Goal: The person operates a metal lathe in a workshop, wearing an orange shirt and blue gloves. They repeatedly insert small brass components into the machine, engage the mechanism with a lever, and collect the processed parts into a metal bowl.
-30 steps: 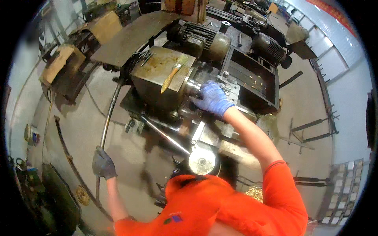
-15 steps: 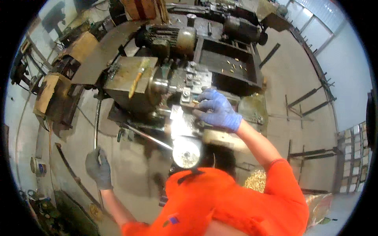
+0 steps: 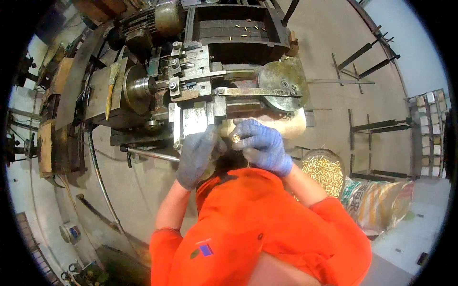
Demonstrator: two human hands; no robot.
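Right hand [image 3: 262,145] curled inward, pinching brassy piece [image 3: 235,138] — left hand [image 3: 197,155], just beside

The machine [image 3: 194,117] blocks the way ahead, a rod [image 3: 152,155] the left. Between wooden block [image 3: 292,123] and bowl [image 3: 318,153], the right hand [image 3: 262,145] could pass.

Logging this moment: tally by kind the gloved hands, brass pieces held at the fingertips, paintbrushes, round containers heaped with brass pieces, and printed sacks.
Gloved hands: 2 (left hand, right hand)
Brass piece at the right fingertips: 1
Paintbrush: 1
Heaped round container: 1
Printed sack: 1
Total: 6
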